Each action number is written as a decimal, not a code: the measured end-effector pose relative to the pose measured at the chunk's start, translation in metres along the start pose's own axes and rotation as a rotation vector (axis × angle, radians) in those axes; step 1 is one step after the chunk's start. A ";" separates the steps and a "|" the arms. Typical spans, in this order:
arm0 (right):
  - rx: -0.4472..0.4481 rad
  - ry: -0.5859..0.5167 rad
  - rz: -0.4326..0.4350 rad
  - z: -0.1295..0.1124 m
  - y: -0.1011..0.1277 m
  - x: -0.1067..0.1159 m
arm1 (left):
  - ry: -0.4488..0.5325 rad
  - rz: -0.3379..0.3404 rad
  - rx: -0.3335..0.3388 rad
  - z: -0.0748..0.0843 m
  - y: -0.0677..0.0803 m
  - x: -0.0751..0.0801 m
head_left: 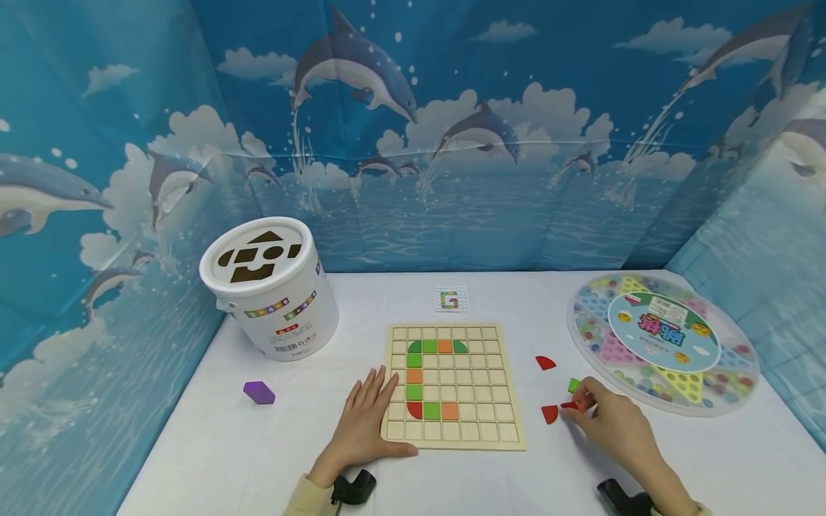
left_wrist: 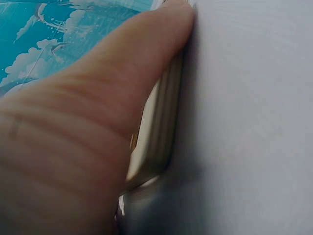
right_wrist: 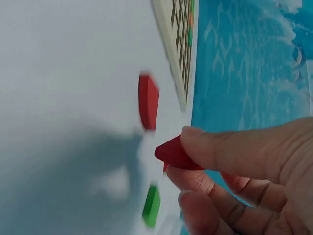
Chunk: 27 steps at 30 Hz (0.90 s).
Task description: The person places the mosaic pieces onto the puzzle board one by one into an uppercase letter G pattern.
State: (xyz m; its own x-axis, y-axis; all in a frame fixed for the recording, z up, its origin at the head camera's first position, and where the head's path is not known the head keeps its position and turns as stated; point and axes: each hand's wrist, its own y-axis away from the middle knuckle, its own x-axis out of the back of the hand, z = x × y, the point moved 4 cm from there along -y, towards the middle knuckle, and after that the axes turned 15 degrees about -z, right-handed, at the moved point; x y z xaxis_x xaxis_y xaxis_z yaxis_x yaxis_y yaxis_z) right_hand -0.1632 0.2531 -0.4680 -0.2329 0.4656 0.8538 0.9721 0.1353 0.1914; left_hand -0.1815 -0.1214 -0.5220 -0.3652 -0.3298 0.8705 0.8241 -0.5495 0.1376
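A wooden grid board lies mid-table, with green, orange and red pieces set in several of its squares. My left hand rests along the board's left edge, fingers extended and thumb at the near corner. Between thumb and fingers, my right hand pinches a red quarter-circle piece right of the board. Beside that hand lie another red quarter-circle piece and a green piece. A further red quarter-circle piece sits a little farther back.
Behind the board lies a small pattern card. A white bucket with shaped lid holes stands back left, a purple block in front of it. A round clear game case lies at right. A dolphin-print curtain hangs behind.
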 end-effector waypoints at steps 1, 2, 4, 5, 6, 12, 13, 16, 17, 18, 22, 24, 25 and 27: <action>0.022 -0.004 0.008 -0.006 -0.001 -0.003 | 0.000 -0.002 0.002 0.000 0.000 0.000; 0.047 -0.009 0.014 -0.013 -0.003 -0.006 | 0.000 0.001 -0.001 0.000 0.000 0.001; 0.089 -0.034 0.014 -0.025 -0.008 -0.012 | 0.000 0.001 -0.002 0.000 0.000 0.001; 0.111 -0.049 0.013 -0.030 -0.010 -0.016 | 0.001 0.002 -0.002 0.000 0.000 0.001; 0.129 -0.067 0.008 -0.035 -0.012 -0.019 | 0.004 -0.001 -0.001 0.000 -0.001 0.001; 0.200 -0.160 -0.066 -0.060 -0.022 -0.034 | 0.002 -0.011 0.005 -0.002 -0.001 -0.001; 0.208 -0.166 -0.076 -0.063 -0.023 -0.036 | 0.001 -0.006 0.002 -0.002 -0.001 -0.001; 0.246 -0.173 -0.090 -0.071 -0.027 -0.040 | 0.000 0.009 -0.008 -0.001 0.000 -0.001; 0.258 -0.175 -0.092 -0.074 -0.028 -0.042 | 0.002 0.009 -0.009 -0.001 0.000 -0.001; 0.269 -0.176 -0.092 -0.076 -0.029 -0.043 | 0.004 0.010 -0.009 -0.001 0.000 0.000; 0.289 -0.171 -0.089 -0.086 -0.033 -0.049 | 0.010 -0.008 0.004 -0.001 0.000 -0.001; 0.285 -0.166 -0.085 -0.090 -0.036 -0.052 | 0.009 -0.009 0.007 -0.002 0.000 -0.001; 0.282 -0.163 -0.082 -0.092 -0.037 -0.053 | 0.007 -0.007 0.005 -0.001 0.000 -0.001; 0.279 -0.158 -0.079 -0.095 -0.039 -0.055 | 0.002 0.000 -0.001 -0.001 -0.001 -0.001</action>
State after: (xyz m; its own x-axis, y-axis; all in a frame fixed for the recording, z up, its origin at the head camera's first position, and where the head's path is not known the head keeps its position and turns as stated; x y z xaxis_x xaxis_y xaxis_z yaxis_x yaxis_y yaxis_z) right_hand -0.1856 0.1395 -0.4765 -0.3301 0.5711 0.7516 0.9112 0.4008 0.0956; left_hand -0.1821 -0.1214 -0.5236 -0.3660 -0.3314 0.8696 0.8238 -0.5500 0.1372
